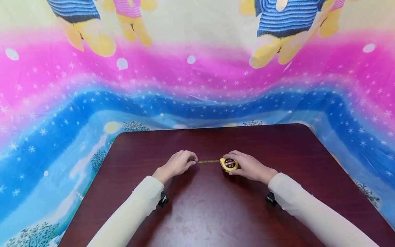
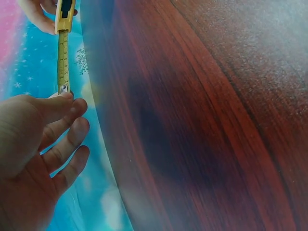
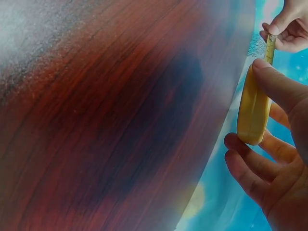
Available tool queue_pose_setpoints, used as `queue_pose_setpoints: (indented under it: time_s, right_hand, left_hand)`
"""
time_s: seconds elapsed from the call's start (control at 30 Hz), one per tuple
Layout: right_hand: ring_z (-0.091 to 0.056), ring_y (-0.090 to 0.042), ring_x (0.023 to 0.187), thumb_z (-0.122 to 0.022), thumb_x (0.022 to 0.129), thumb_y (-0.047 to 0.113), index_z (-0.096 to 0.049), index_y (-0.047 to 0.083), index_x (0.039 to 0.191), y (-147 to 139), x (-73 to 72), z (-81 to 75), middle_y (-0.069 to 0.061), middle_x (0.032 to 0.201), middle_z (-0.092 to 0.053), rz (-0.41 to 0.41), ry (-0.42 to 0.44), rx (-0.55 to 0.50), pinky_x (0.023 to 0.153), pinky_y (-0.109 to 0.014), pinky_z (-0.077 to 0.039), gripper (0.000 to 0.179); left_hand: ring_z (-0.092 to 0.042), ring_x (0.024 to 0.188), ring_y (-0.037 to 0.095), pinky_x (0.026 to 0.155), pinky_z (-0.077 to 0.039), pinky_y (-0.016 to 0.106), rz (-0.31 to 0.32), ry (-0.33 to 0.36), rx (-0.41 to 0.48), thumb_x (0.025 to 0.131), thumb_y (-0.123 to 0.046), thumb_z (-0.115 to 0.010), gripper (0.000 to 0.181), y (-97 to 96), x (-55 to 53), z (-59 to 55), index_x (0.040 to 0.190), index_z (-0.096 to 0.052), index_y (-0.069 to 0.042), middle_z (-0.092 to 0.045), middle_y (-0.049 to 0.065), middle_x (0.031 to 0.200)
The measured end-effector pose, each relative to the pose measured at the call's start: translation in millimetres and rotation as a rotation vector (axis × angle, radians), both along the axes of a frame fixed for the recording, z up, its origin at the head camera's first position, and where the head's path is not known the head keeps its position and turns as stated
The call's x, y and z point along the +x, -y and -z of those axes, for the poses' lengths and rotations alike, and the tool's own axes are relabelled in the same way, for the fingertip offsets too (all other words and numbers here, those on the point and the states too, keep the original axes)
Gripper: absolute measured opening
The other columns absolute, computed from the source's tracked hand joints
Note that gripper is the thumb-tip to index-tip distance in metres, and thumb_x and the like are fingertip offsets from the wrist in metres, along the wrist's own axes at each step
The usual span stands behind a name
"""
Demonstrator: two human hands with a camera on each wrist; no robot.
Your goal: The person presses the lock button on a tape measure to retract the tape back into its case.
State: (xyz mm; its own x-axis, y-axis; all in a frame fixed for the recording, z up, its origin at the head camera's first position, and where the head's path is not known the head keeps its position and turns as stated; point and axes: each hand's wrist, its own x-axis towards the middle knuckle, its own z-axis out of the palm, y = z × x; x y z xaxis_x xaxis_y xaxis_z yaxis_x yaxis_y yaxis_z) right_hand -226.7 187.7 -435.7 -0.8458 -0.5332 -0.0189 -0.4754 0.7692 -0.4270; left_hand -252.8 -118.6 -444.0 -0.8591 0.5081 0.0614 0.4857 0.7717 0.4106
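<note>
A yellow tape measure (image 1: 229, 165) is gripped between the thumb and fingers of the right hand (image 1: 250, 167) and held above the dark red wood-grain table (image 1: 197, 209). Its graduated blade (image 1: 208, 161) is extended to the left hand (image 1: 176, 164), by which the metal end hook (image 2: 63, 88) is pinched; the blade is stretched straight between both hands, before a printed cloth backdrop (image 1: 197, 84)

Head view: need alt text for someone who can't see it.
A yellow tape measure is gripped in a person's right hand over a dark red-brown table, while the left hand pinches the end of its drawn-out blade. Behind hangs a pink-and-blue cloth printed with snowflakes and cartoon figures.
</note>
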Motion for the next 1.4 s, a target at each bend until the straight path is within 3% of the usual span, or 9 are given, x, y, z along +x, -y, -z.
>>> queue_pose_setpoints:
  time_s: [0.57, 1.03, 1.4]
  right_hand:
    - [-0.058, -0.022, 0.121, -0.080, 0.088, 0.031, -0.054, 0.020, 0.145, 2, 0.0, -3.5, -0.005, 0.141, -0.055, 0.003, -0.012, -0.004, 0.098, -0.044, -0.053, 0.064]
    - [-0.060, -0.018, 0.118, -0.081, 0.087, 0.033, -0.057, 0.020, 0.142, 11, 10.8, 6.2, -0.001, 0.136, -0.059, 0.000, -0.010, -0.003, 0.097, -0.042, -0.053, 0.061]
    - [-0.060, -0.014, 0.113, -0.081, 0.087, 0.036, -0.058, 0.020, 0.141, 23, 6.2, 1.3, 0.002, 0.132, -0.060, -0.017, -0.018, -0.015, 0.096, -0.040, -0.053, 0.061]
  left_hand:
    - [-0.069, 0.090, 0.010, 0.084, -0.055, 0.033, 0.024, 0.004, -0.004, 0.098, -0.014, -0.067, 0.010, -8.9, -3.1, -9.4, 0.102, -0.076, -0.017, -0.076, -0.005, 0.095]
    - [-0.069, 0.091, 0.010, 0.085, -0.055, 0.033, 0.031, 0.020, -0.011, 0.098, -0.016, -0.067, 0.010, -16.0, 10.5, -0.3, 0.102, -0.076, -0.019, -0.076, -0.006, 0.098]
    - [-0.070, 0.091, 0.010, 0.084, -0.056, 0.034, 0.036, -0.015, -0.019, 0.098, -0.018, -0.068, 0.010, -13.5, 4.5, -1.5, 0.101, -0.076, -0.020, -0.077, -0.007, 0.097]
